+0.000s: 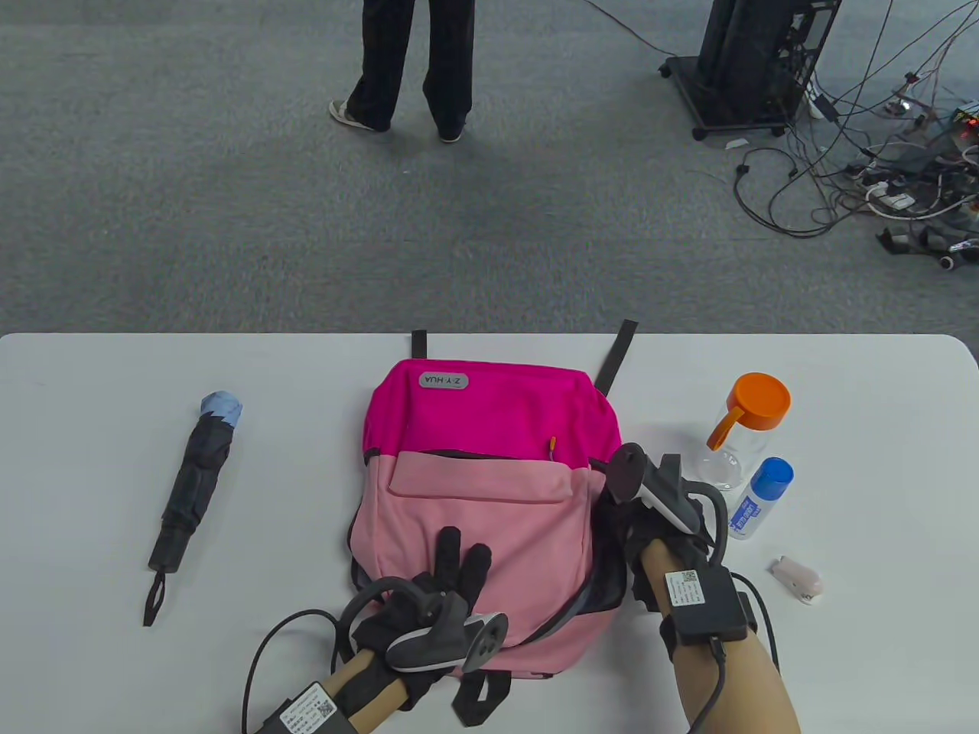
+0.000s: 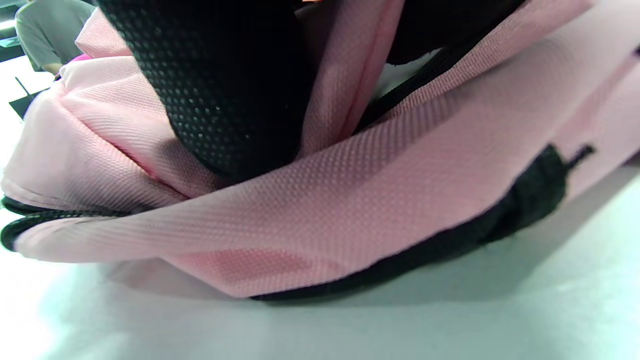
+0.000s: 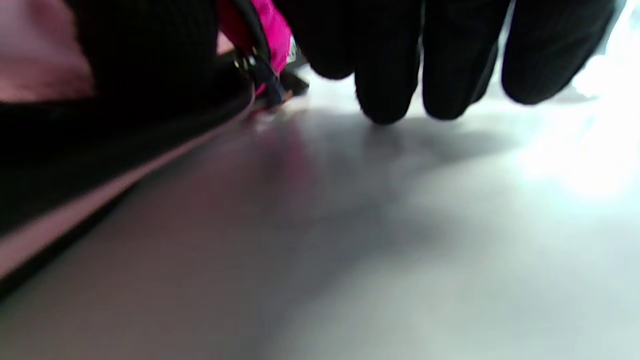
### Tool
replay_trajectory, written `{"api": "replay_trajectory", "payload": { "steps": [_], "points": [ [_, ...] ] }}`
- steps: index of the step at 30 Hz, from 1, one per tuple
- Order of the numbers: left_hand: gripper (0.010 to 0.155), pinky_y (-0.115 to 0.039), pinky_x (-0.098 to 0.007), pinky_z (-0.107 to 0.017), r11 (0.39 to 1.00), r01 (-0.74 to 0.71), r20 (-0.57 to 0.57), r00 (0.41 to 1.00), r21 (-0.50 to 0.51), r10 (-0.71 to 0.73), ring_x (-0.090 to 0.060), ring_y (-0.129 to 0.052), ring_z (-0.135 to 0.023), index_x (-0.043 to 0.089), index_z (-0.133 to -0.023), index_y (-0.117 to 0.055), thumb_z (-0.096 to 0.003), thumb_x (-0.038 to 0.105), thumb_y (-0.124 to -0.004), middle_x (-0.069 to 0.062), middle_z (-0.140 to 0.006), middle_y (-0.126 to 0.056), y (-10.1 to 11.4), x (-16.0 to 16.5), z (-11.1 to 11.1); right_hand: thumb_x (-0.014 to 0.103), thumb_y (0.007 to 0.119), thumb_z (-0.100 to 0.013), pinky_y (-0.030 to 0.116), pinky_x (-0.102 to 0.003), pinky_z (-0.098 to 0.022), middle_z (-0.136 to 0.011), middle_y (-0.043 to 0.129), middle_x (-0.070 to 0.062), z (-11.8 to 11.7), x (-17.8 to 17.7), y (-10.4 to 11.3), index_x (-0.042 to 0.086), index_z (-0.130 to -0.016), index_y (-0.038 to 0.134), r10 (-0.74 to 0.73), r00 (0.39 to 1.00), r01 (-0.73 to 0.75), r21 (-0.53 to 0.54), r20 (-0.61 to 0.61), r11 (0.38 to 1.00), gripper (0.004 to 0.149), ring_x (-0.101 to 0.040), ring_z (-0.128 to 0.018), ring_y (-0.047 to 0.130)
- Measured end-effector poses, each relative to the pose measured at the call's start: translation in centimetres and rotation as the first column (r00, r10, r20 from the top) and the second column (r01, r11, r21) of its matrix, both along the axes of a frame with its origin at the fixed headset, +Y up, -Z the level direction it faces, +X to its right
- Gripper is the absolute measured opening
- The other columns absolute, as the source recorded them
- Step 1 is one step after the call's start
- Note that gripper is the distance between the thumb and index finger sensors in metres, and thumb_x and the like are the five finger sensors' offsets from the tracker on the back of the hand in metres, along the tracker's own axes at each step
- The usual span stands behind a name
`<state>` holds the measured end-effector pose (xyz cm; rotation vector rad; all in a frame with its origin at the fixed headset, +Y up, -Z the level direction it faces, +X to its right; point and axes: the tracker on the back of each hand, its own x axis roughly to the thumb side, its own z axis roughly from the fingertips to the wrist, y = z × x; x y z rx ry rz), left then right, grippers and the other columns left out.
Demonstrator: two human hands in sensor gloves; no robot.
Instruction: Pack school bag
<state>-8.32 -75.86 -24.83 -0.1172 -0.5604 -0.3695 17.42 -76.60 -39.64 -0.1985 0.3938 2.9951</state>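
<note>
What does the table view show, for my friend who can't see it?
A pink backpack lies flat on a white table; the left hand rests on its front and the right hand is at its right side, by the open zipper. A folded umbrella lies to the left; two bottles stand to the right.

Left hand [image 1: 428, 604] flat, fingers [image 1: 459, 562] extended forward, right hand [image 1: 650, 527] lower, fingers [image 3: 390, 75] curled downward

Pale pink bag [image 2: 380, 200] fabric fills frame, lying on white table [image 2: 400, 320]; black gloved finger [image 2: 225, 90] presses into fold; black zipper edging along bottom seam
</note>
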Motion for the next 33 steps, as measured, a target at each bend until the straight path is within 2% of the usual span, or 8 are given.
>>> {"api": "replay_trajectory", "payload": {
  "steps": [4, 8, 10, 16, 23, 27, 31, 33],
  "points": [
    [0.081, -0.101, -0.035, -0.048, 1.000, 0.001, 0.008, 1.000, -0.004, -0.001, -0.031, -0.102, -0.063, 0.003, -0.114, -0.023, -0.0554, 0.033, -0.070, -0.042, -0.115, -0.036, -0.1, -0.1, 0.2, 0.052, 0.077, -0.041, 0.059, -0.081, -0.063, -0.110, 0.053, -0.041, -0.9, -0.6, -0.8, 0.002, -0.112, 0.043, -0.050, 0.996, 0.051, 0.014, -0.076, 0.999, 0.093, -0.067, -0.095, 0.062],
    [0.080, -0.102, -0.034, -0.048, 1.000, -0.003, 0.010, 1.000, -0.012, 0.003, -0.031, -0.102, -0.063, 0.004, -0.114, -0.025, -0.0552, 0.033, -0.070, -0.041, -0.115, -0.037, -0.1, -0.2, 0.1, 0.039, 0.080, -0.046, 0.056, -0.081, -0.062, -0.109, 0.050, -0.043, -1.4, 0.1, -1.3, 0.002, -0.109, 0.056, -0.171, 0.985, 0.170, 0.067, 0.015, 0.983, 0.076, -0.067, -0.095, 0.055],
    [0.080, -0.102, -0.033, -0.048, 1.000, 0.013, 0.012, 1.000, -0.005, -0.013, -0.029, -0.103, -0.062, 0.004, -0.114, -0.027, -0.0546, 0.034, -0.072, -0.041, -0.114, -0.040, 0.0, -0.1, 0.1, 0.034, 0.080, -0.049, 0.054, -0.082, -0.062, -0.109, 0.046, -0.046, -1.7, 0.2, -1.6, 0.004, -0.105, 0.067, -0.148, 0.988, 0.144, 0.074, 0.047, 0.987, 0.064, -0.070, -0.094, 0.052],
    [0.081, -0.107, -0.032, -0.041, 0.999, 0.004, -0.009, 1.000, -0.033, -0.004, -0.027, -0.111, -0.056, 0.004, -0.113, -0.039, -0.0523, 0.039, -0.080, -0.040, -0.108, -0.052, 1.1, 0.2, -0.7, 0.024, 0.081, -0.050, 0.045, -0.087, -0.058, -0.110, 0.041, -0.047, -2.5, -0.3, -1.9, 0.001, -0.105, 0.065, -0.299, 0.954, 0.291, 0.145, 0.036, 0.946, 0.062, -0.071, -0.096, 0.047],
    [0.080, -0.106, -0.032, -0.039, 1.000, 0.012, -0.007, 1.000, 0.000, -0.012, -0.026, -0.112, -0.054, 0.004, -0.113, -0.041, -0.0525, 0.040, -0.079, -0.040, -0.108, -0.055, 1.0, 0.3, -0.6, 0.019, 0.075, -0.050, 0.041, -0.085, -0.058, -0.109, 0.046, -0.044, -2.7, -0.1, -2.4, -0.004, -0.088, 0.077, -0.310, 0.951, 0.307, 0.139, 0.005, 0.942, 0.045, -0.069, -0.095, 0.044],
    [0.089, -0.108, -0.031, -0.031, 0.996, -0.035, -0.033, 0.999, 0.086, 0.038, -0.022, -0.117, -0.044, 0.004, -0.111, -0.057, -0.0470, 0.063, -0.079, -0.034, -0.103, -0.070, 1.5, 0.1, -0.9, 0.023, 0.073, -0.052, 0.044, -0.086, -0.059, -0.108, 0.050, -0.041, -2.3, -0.4, -2.2, -0.005, -0.085, 0.077, -0.250, 0.966, 0.256, 0.112, -0.058, 0.960, 0.044, -0.067, -0.096, 0.047],
    [0.086, -0.107, -0.032, -0.029, 0.998, -0.045, -0.050, 0.998, 0.040, 0.047, -0.022, -0.118, -0.040, 0.004, -0.108, -0.064, -0.0472, 0.063, -0.080, -0.034, -0.098, -0.075, 2.0, 0.6, -1.7, 0.030, 0.073, -0.052, 0.061, -0.083, -0.058, -0.095, 0.079, -0.032, -0.9, -0.8, -1.1, -0.003, -0.076, 0.084, -0.126, 0.981, 0.151, 0.174, -0.146, 0.973, 0.043, -0.060, -0.089, 0.074],
    [0.086, -0.107, -0.033, -0.029, 0.999, -0.035, -0.055, 0.998, 0.042, 0.037, -0.023, -0.118, -0.040, 0.003, -0.107, -0.064, -0.0478, 0.062, -0.081, -0.035, -0.097, -0.074, 2.0, 0.8, -1.9, 0.029, 0.072, -0.052, 0.065, -0.081, -0.058, -0.093, 0.084, -0.029, 0.1, -0.6, -0.5, -0.004, -0.074, 0.086, -0.138, 0.973, 0.171, 0.174, -0.184, 0.970, 0.042, -0.057, -0.086, 0.081]
  ]
}}
